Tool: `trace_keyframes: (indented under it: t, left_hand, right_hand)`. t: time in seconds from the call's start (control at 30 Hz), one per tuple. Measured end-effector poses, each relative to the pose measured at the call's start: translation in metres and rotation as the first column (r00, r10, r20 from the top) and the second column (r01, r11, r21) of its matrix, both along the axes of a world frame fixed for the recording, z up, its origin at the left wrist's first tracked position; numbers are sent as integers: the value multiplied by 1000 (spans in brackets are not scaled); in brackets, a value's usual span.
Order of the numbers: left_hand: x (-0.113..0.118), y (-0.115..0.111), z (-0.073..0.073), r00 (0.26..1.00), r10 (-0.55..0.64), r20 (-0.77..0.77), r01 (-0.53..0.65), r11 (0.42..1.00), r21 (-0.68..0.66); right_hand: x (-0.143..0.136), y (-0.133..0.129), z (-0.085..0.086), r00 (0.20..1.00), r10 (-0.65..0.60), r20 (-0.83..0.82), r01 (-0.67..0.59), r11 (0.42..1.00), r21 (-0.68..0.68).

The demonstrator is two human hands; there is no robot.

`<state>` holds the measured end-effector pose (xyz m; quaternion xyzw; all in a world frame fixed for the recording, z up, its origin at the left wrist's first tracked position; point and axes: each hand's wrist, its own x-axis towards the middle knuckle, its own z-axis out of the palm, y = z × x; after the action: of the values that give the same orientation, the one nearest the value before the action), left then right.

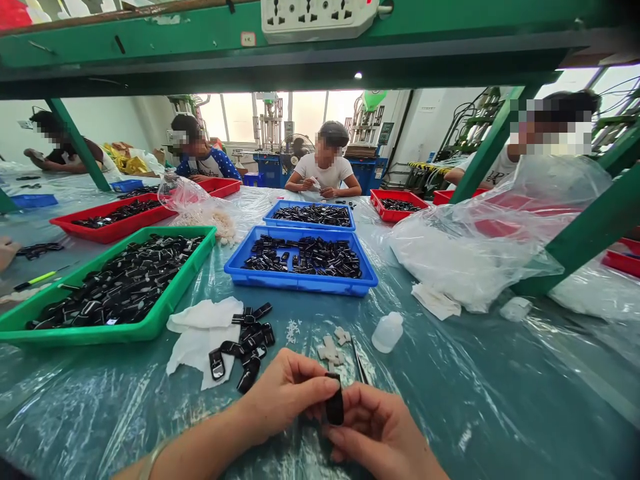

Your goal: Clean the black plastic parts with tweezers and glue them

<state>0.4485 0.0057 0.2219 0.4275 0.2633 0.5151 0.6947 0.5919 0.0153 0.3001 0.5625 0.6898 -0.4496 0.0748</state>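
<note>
A: Containers?
B: One green tray (155,324), one blue tray (300,284) — set back from you, presumably leaving working room.
A: Hands?
B: Your left hand (286,390) and right hand (377,423), pinching the upper and lower ends of one black piece (335,408) between them, apparently for steadiness.
A: Smallest?
B: White pieces (330,351) — just beyond, likely for easy reach.

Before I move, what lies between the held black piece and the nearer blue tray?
The head view shows small pale pieces between the black piece and the nearer blue tray.
</note>
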Motion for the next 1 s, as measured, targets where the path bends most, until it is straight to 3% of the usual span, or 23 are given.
trace_keyframes:
  t: [0.17,0.5,1.0]
  left_hand:
    - [0,-3,4,999,34,-27,-34,999,1]
    - [2,-5,3,999,27,-25,-28,999,-30]
    - [4,-4,4,999,34,-20,-35,997,-65]
  right_hand:
    - [6,2,-6,994,42,104,-56,989,136]
    - [11,5,-11,964,119,239,-186,941,283]
    - [12,4,-13,958,117,263,-196,934,298]
